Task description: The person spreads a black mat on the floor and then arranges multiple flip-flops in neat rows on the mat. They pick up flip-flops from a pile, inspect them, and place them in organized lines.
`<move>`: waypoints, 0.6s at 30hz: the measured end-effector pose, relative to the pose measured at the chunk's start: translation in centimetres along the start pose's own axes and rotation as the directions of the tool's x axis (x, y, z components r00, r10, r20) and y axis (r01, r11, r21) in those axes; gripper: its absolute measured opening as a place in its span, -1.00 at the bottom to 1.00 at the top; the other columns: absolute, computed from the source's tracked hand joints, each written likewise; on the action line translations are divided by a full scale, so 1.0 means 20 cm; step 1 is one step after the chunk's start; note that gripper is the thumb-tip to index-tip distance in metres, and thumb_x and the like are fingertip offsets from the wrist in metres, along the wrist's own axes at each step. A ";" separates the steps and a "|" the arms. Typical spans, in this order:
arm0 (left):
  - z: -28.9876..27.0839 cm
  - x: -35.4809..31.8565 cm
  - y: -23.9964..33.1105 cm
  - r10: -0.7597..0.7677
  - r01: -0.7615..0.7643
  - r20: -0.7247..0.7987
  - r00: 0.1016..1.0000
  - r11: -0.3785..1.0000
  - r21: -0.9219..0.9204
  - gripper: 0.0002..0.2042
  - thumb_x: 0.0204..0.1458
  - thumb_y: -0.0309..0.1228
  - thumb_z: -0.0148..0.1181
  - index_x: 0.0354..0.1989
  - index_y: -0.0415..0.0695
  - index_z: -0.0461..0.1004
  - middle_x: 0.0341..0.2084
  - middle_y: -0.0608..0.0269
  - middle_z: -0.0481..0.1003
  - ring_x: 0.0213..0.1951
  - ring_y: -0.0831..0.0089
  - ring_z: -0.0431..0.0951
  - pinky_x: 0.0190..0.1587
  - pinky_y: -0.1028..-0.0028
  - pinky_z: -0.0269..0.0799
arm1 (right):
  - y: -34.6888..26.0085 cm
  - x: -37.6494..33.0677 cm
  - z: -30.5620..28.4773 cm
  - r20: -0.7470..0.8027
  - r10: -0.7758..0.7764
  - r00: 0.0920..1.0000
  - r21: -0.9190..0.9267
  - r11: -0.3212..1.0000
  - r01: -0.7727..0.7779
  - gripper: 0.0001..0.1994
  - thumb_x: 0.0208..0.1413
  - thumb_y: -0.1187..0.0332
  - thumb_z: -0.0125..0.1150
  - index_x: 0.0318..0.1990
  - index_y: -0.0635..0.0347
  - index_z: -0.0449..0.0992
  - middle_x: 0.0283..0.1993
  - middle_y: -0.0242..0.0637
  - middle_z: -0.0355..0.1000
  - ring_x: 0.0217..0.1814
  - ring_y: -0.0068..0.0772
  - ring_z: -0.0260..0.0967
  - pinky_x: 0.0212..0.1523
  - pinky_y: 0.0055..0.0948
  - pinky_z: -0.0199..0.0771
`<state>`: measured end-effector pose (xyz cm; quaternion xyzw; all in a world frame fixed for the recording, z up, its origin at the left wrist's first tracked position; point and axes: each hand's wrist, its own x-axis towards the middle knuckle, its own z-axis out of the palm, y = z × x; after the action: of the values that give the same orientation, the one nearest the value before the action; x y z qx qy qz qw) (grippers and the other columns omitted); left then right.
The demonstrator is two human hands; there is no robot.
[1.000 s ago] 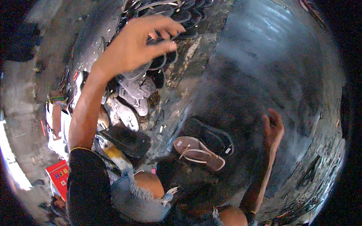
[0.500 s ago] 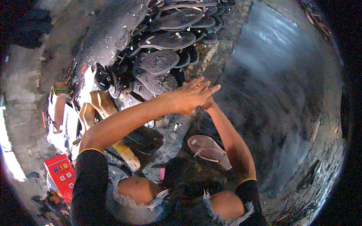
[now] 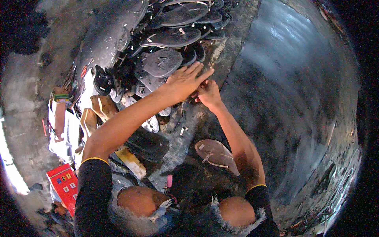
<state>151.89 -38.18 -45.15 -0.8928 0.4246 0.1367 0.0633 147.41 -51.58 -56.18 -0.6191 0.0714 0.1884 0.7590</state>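
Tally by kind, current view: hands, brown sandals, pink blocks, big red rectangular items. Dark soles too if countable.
Hands: 2 (left hand, right hand)
Brown sandal: 1
Pink block: 1
Big red rectangular item: 1
Total: 5
Dark soles left out: they overlap too much to count.

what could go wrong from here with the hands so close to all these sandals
The left hand is close to the overlapping dark sandals, so a bump might shift them.

The brown sandal appears right beside the right forearm in this view; lowering that arm could perhaps nudge it.
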 end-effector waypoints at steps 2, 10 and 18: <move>0.02 -0.06 -0.02 0.021 -0.017 -0.063 0.998 0.998 0.068 0.04 -0.10 -0.64 0.32 0.61 0.07 -0.09 0.53 -0.06 0.09 0.55 0.02 0.07 0.52 0.07 0.08 | -0.06 -0.05 0.00 0.013 0.004 1.000 0.015 1.000 -0.005 -0.84 0.25 0.41 0.30 -0.25 0.38 0.59 -0.34 -0.21 0.59 -0.43 -0.44 0.58 -0.55 -0.47 0.56; -0.03 -0.07 0.01 -0.015 0.012 0.027 1.000 0.995 0.100 0.20 -0.18 -0.74 0.35 0.64 0.15 -0.26 0.59 0.02 -0.08 0.58 0.00 -0.04 0.48 -0.03 0.18 | -0.02 -0.37 -0.37 -0.071 0.141 0.987 -0.078 0.986 -0.147 -0.73 0.22 0.30 0.38 -0.11 0.35 0.55 -0.20 -0.21 0.59 -0.28 -0.39 0.62 -0.42 -0.40 0.65; -0.11 -0.10 0.38 0.013 -0.132 -0.204 0.979 0.803 -0.581 0.04 -0.06 -0.44 0.48 0.59 -0.03 -0.06 0.54 0.02 0.07 0.55 0.01 0.04 0.54 0.02 0.03 | -0.25 -1.01 -0.76 -0.329 0.164 0.930 0.096 0.986 -0.140 -0.78 0.28 0.23 0.30 -0.12 0.19 0.51 -0.35 -0.42 0.43 -0.35 -0.54 0.49 -0.38 -0.55 0.38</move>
<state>145.28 -41.99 -42.37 -0.8599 0.3988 0.1786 -0.2639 132.54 -71.13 -48.17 -0.6075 0.2539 0.1357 0.7403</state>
